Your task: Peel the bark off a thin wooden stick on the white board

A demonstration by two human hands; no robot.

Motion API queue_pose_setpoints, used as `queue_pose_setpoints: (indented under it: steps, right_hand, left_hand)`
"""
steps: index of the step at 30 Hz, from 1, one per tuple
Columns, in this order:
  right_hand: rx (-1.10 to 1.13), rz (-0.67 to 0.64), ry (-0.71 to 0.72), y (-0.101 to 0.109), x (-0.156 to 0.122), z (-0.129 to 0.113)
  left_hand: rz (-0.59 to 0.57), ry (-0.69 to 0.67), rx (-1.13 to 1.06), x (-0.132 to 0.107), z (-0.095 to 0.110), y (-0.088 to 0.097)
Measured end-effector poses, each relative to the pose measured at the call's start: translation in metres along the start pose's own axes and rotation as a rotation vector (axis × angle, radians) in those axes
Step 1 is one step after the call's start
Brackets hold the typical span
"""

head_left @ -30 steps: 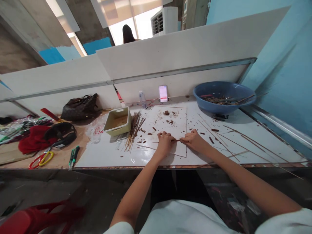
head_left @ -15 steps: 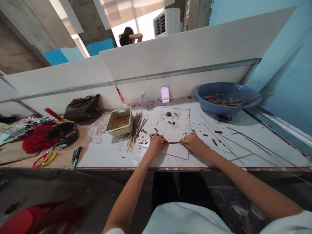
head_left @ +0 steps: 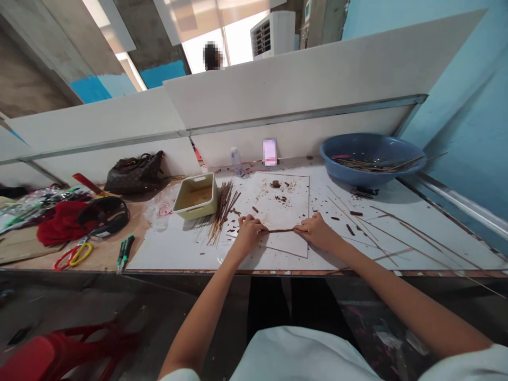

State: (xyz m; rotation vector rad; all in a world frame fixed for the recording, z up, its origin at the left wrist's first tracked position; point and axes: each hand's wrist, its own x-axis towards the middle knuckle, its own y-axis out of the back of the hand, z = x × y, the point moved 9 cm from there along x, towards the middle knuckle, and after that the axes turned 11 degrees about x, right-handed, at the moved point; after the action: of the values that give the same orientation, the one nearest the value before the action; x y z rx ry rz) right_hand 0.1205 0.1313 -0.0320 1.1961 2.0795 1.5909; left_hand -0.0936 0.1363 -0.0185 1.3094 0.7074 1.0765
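My left hand (head_left: 246,232) and my right hand (head_left: 316,231) rest on a white sheet (head_left: 278,211) on the workbench. Both are closed in a pinch on the ends of one thin brown stick (head_left: 281,230) stretched level between them. Brown scraps (head_left: 280,199) lie scattered on the sheet beyond the hands. A bundle of thin brown sticks (head_left: 222,209) lies just left of my left hand, beside a cream tray (head_left: 197,197).
A blue basin (head_left: 367,159) with sticks stands at the back right; long loose sticks (head_left: 397,233) lie below it. A phone (head_left: 269,152) and small bottle (head_left: 236,160) lean at the back. Left: bag (head_left: 135,173), red cloth (head_left: 59,225), scissors (head_left: 73,255), cutters (head_left: 124,251). A person is behind the partition.
My left hand has slid left along the stick, so the hands are farther apart and more of the stick shows between them. The view shifted slightly.
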Motion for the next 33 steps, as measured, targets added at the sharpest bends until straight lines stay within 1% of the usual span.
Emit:
queue_pose_setpoints:
  steps: [5, 8, 10, 13, 16, 18, 19, 21, 23, 26, 30, 31, 33]
  right_hand:
    - [0.001, 0.004, -0.018, -0.002, -0.001, 0.003]
    - [-0.018, -0.005, -0.018, 0.001, -0.001, -0.001]
    - [-0.063, -0.001, -0.008, 0.008, -0.003, -0.008]
    - [-0.14, 0.036, 0.016, 0.021, -0.008, -0.026]
    - [-0.107, 0.058, 0.038, 0.026, -0.011, -0.043]
    - [-0.043, 0.027, 0.053, 0.017, -0.009, -0.05]
    - [-0.016, 0.0, 0.054, 0.009, -0.006, -0.052]
    - [0.017, -0.061, 0.027, -0.01, 0.0, -0.051]
    - [0.036, -0.091, -0.039, -0.027, 0.003, -0.045]
    - [0.058, -0.069, -0.113, -0.044, -0.003, -0.04]
    - [0.045, -0.03, -0.083, -0.056, -0.023, -0.046]
    - [0.041, -0.031, -0.08, -0.057, -0.025, -0.046]
    - [0.041, -0.039, -0.095, -0.056, -0.019, -0.042]
  left_hand:
    - [0.014, 0.01, -0.005, -0.006, -0.002, 0.003]
    - [0.034, -0.011, 0.031, -0.009, -0.001, 0.007]
    - [0.04, -0.015, 0.052, -0.009, 0.001, 0.009]
    - [0.047, -0.002, 0.128, -0.012, 0.005, 0.014]
    - [0.111, 0.036, 0.239, -0.02, 0.02, 0.021]
    - [0.151, 0.043, 0.264, -0.024, 0.038, 0.022]
    - [0.151, 0.031, 0.265, -0.025, 0.049, 0.02]
    - [0.101, -0.003, 0.243, -0.026, 0.07, 0.008]
    - [0.021, 0.015, 0.224, -0.027, 0.084, -0.005]
    - [-0.057, 0.089, 0.222, -0.038, 0.091, -0.018]
    - [-0.048, 0.101, 0.263, -0.058, 0.096, -0.024]
    - [-0.046, 0.108, 0.275, -0.059, 0.095, -0.025]
    - [-0.052, 0.126, 0.283, -0.052, 0.093, -0.028]
